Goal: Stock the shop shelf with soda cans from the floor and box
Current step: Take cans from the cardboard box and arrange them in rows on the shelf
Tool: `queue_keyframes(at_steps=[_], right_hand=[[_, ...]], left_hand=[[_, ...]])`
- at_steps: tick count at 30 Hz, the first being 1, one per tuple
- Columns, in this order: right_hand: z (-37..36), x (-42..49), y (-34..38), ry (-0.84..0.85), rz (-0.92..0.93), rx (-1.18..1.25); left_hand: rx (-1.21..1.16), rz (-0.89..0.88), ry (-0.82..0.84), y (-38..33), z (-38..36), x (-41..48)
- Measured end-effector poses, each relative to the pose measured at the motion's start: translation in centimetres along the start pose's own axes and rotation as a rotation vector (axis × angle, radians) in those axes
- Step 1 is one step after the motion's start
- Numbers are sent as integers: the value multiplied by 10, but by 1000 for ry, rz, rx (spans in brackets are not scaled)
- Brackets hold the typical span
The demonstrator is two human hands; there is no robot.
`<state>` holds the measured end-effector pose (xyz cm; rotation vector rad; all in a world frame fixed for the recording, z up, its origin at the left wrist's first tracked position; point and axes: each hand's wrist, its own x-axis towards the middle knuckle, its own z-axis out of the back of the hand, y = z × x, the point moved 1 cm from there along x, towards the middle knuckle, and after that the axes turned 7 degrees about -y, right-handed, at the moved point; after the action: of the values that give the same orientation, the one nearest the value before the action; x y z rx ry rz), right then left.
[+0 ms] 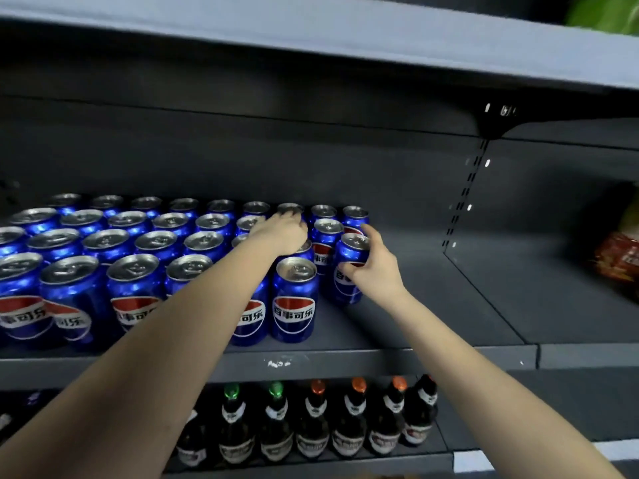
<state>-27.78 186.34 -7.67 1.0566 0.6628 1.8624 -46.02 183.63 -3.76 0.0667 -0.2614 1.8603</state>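
Several rows of blue soda cans (135,281) stand upright on the dark grey shelf (432,305), filling its left and middle. My right hand (375,264) grips a blue can (345,271) at the right end of the block, fingers wrapped round its upper side. My left hand (281,233) reaches over the rows with its fingers curled down on the top of a can (302,248) in the second row, which is mostly hidden under the hand. Another can (295,299) stands at the front just below that hand.
The shelf surface right of the cans is bare up to a slotted upright (466,191). Beyond it lie red snack packets (619,261). Dark glass bottles (314,423) with green and orange caps stand on the lower shelf. An upper shelf board (311,39) hangs overhead.
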Motion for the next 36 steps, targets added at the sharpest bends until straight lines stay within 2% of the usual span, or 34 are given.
queue_keyframes(at_steps=[5, 11, 14, 17, 21, 26, 29, 36], right_hand=[[-16, -17, 10, 56, 88, 8], [-17, -15, 8, 185, 65, 15], [-4, -13, 13, 243, 9, 138], [17, 9, 20, 134, 7, 172], [22, 59, 19, 53, 145, -173], [1, 101, -1, 67, 183, -334], [-15, 103, -14, 95, 119, -318], [-29, 98, -24, -35, 43, -167]], left_hand=[[-10, 9, 17, 1, 0, -1], [-19, 11, 14, 3, -3, 3], [-22, 11, 10, 4, -5, 3], [-41, 9, -5, 3, -5, 2], [-48, 11, -4, 3, -5, 2], [-54, 16, -15, 2, -2, -1], [-49, 23, -16, 1, -1, -2], [-51, 30, -12, 2, -2, 0]])
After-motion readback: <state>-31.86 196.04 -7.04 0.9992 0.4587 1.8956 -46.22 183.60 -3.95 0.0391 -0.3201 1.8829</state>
